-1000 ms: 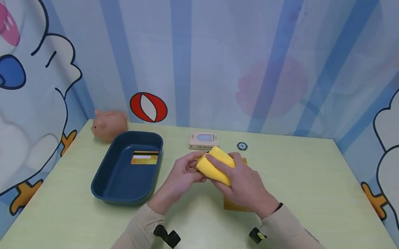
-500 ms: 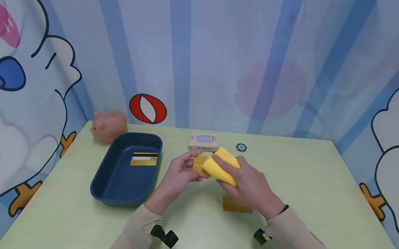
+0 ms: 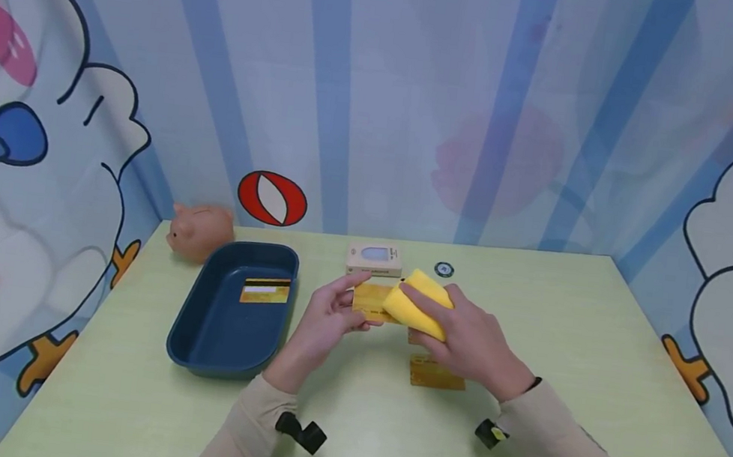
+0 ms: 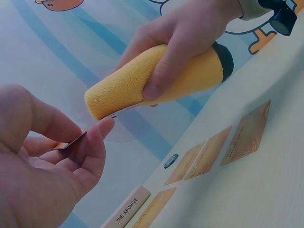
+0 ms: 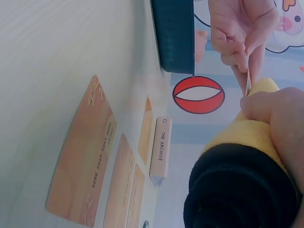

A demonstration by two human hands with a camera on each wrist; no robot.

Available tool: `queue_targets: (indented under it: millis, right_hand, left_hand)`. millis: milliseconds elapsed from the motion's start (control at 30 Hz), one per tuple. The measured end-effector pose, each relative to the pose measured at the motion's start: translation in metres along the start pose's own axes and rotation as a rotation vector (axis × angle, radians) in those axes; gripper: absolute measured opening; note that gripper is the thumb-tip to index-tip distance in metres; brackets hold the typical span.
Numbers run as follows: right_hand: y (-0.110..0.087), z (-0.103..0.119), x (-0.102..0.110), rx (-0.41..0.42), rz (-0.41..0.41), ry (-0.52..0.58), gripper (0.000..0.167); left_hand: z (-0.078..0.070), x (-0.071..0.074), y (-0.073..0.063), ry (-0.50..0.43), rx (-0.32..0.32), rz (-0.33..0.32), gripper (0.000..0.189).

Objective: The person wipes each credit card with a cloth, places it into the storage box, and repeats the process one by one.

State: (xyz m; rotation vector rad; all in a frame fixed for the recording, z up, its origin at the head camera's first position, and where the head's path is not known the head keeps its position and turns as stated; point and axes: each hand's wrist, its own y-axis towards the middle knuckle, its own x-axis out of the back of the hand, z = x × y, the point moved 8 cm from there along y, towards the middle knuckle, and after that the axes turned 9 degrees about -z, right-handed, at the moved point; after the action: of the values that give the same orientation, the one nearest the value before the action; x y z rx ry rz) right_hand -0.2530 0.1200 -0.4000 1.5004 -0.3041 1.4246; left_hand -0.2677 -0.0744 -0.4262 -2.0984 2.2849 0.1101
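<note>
**Gold card (image 3: 366,302) in left hand (image 3: 322,321), yellow roll (image 3: 417,306) over its 3 o'clock end**

Clock as I read it on the head feed, 12 away from the person. Key relation: card sits at about 2 o'clock from the left palm, up off the table (image 3: 592,390), long axis roughly 9 to 3. Left hand has it pinched near the 9 o'clock end, so left is the nearer hand. Right hand (image 3: 471,340) grasps the roll, which tilts about 10 to 4, dark end (image 4: 224,61) away from the card. Card edge looks right up against the roll in my left wrist view; pressed on or just overlapping, can't tell. I'd judge any move turns on that overlap: pull apart along 9–3, mind the thin edge.

Edges: navy tray (image 3: 218,340) at 9 o'clock from the left hand, right rim just beside that wrist; tray card (image 3: 266,291) inside. Table cards (image 3: 437,373) lie below the right hand, some hidden from the head camera. Box (image 3: 375,259) at 12, chip (image 3: 445,269) near 1, piggy bank (image 3: 201,232) beyond the tray at 10. I count most room at 3 and 6.
</note>
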Motion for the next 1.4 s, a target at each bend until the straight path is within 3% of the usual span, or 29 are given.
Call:
queue_targets:
  millis: [433, 900, 1133, 1400]
  right_hand:
    - [-0.006, -0.009, 0.004, 0.001, -0.019, -0.05, 0.076]
    - [-0.012, -0.022, 0.008, -0.029, -0.018, -0.051, 0.072]
    - [-0.017, -0.032, 0.012, -0.076, -0.032, -0.017, 0.072]
    - [-0.02, -0.041, 0.02, -0.109, -0.036, 0.008, 0.073]
  left_hand:
    - [0.003, 0.003, -0.002, -0.026, 0.014, -0.003, 0.065]
    - [0.008, 0.003, -0.003, -0.057, 0.084, 0.016, 0.063]
    - [0.014, 0.006, -0.002, -0.056, 0.115, -0.012, 0.07]
    - [0.023, 0.009, 0.002, -0.011, 0.131, -0.043, 0.045]
